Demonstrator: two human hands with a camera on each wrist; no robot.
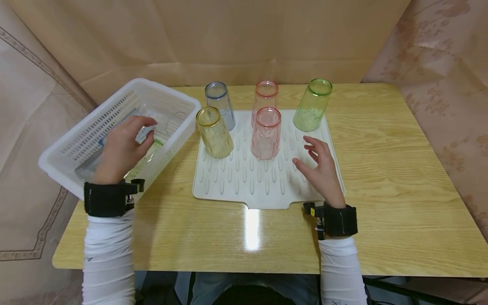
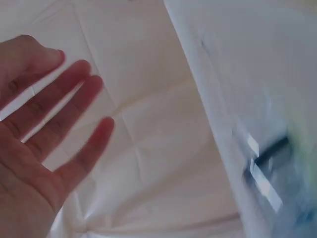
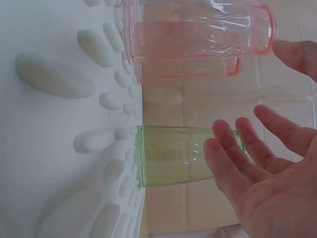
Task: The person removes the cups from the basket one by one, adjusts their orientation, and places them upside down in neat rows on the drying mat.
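Note:
Over the white basket (image 1: 179, 99), my left hand (image 1: 122, 146) hovers with loosely bent fingers and nothing between them; its fingers look spread in the left wrist view. Below it in the basket lie clear glasses, among them a yellow-green one (image 1: 142, 163), partly hidden by the hand. My right hand (image 1: 318, 167) is above the right side of the white drying mat (image 1: 236, 182), fingers apart and holding nothing. Nearest to it stand a green glass (image 1: 311, 108) and the front pink glass (image 1: 266, 137). A second pink glass (image 1: 265, 91) stands behind.
On the mat's left side stand a yellow glass (image 1: 215, 135) and a blue glass (image 1: 222, 103), close together. The wooden table (image 1: 400, 190) extends to the right, and a beige cloth (image 1: 228, 38) hangs behind it. The basket overhangs the table's left edge.

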